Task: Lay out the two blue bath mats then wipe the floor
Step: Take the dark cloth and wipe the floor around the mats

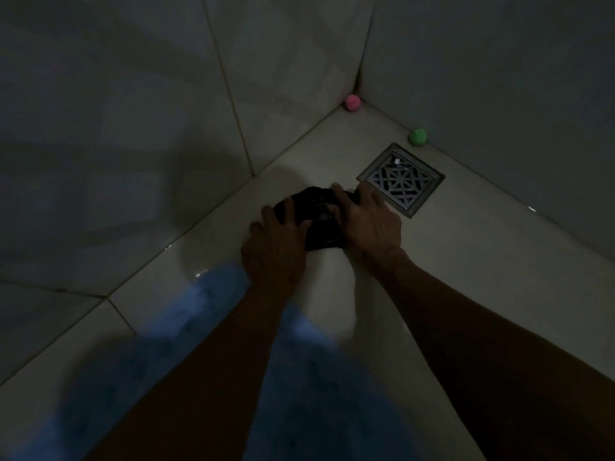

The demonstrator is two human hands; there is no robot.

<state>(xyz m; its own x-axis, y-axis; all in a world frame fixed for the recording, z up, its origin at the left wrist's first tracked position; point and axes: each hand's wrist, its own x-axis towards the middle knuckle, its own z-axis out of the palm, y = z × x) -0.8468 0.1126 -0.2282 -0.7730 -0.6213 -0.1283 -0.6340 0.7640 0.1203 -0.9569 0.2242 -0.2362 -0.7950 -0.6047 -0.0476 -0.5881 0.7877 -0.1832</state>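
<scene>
A dark crumpled cloth (319,214) lies on the pale tiled floor (466,261) near the corner of the room. Both hands press down on it: my left hand (276,251) covers its near left side, my right hand (369,221) lies flat over its right side, fingers spread. A blue bath mat (206,327) lies spread on the floor below my forearms, running from the left wall toward the bottom of the view; my arms hide part of it. Only one mat is visible. The light is dim.
A square metal floor drain (401,178) sits just right of the cloth. A pink ball (352,102) rests in the wall corner and a green ball (418,137) against the right wall. Tiled walls (133,128) close in on the left and right.
</scene>
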